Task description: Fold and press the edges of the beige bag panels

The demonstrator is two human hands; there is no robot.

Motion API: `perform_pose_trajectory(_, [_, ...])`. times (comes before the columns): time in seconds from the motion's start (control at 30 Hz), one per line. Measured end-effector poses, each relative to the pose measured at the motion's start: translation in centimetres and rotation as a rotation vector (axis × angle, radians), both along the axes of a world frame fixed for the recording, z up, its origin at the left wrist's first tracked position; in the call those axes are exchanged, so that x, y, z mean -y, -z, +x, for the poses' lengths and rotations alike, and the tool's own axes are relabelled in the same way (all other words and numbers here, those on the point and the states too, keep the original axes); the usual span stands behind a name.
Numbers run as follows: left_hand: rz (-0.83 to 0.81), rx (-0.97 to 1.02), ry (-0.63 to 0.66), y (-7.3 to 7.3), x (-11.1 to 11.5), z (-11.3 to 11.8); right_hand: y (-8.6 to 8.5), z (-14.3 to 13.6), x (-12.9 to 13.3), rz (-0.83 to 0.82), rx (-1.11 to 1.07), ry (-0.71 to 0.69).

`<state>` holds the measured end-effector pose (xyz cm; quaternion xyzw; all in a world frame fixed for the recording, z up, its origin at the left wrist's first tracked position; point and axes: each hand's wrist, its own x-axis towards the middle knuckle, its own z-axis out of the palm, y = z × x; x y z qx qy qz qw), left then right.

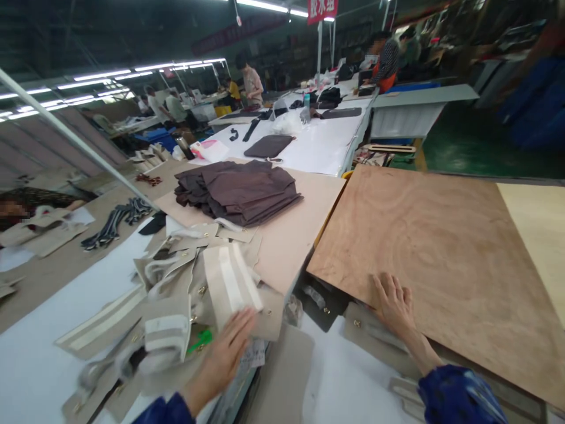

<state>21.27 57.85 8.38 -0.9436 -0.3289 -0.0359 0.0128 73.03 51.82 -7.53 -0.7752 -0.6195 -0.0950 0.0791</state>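
Observation:
My left hand (225, 350) has its fingers stretched out at the lower edge of a beige piece with a white strip (232, 277); whether it presses on the piece I cannot tell. Around that piece lies a loose heap of beige fabric parts (165, 330), some with white strips and small metal fittings. A green object (202, 340) sits in the heap just left of my hand. My right hand (394, 303) lies flat, fingers spread, on the near left edge of a wooden board (432, 253). Beige parts with metal fittings (366, 327) show below the board's edge.
A stack of dark brown cloth (242, 191) lies beyond the heap. Dark striped straps (117, 224) are on the table at left. Farther back stands a long white table (324, 144) with a dark flat piece (268, 146). Several people work in the background; another person's arm shows at far left.

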Motion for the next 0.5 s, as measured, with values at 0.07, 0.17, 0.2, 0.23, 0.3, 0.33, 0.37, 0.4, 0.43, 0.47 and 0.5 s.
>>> perform_pose_trajectory(0.07, [0.071,0.042,-0.039,1.4,6.2,-3.7,-0.1,-0.1,0.0,-0.018,0.008,-0.001])
perform_pose_trajectory(0.17, [0.151,0.07,-0.208,4.9,12.2,-8.3,-0.3,-0.3,-0.1,-0.043,0.026,-0.003])
perform_pose_trajectory(0.2, [0.153,0.054,-0.261,6.2,13.3,-9.3,-0.3,-0.4,-0.1,-0.051,0.033,-0.002])
perform_pose_trajectory(0.23, [0.155,0.041,-0.307,7.4,14.0,-10.1,-0.3,-0.5,-0.1,-0.06,0.041,0.0])
perform_pose_trajectory(0.3, [0.136,0.009,-0.383,9.3,14.7,-10.9,-0.4,-0.8,-0.1,-0.079,0.057,0.004])
perform_pose_trajectory(0.33, [0.121,-0.005,-0.409,9.9,14.8,-11.1,-0.4,-0.9,-0.1,-0.088,0.065,0.007])
perform_pose_trajectory(0.37, [0.104,-0.018,-0.429,10.3,14.8,-11.2,-0.4,-1.1,-0.1,-0.096,0.073,0.01])
perform_pose_trajectory(0.4, [0.087,-0.028,-0.442,10.5,14.8,-11.3,-0.5,-1.3,0.0,-0.104,0.08,0.013])
perform_pose_trajectory(0.43, [0.071,-0.036,-0.451,10.5,14.9,-11.3,-0.6,-1.5,0.0,-0.112,0.086,0.017])
perform_pose_trajectory(0.47, [0.058,-0.042,-0.46,10.4,14.9,-11.4,-0.7,-1.7,0.0,-0.122,0.092,0.021])
perform_pose_trajectory(0.5, [0.045,-0.046,-0.467,10.2,15.0,-11.5,-0.9,-1.9,0.0,-0.135,0.096,0.023])
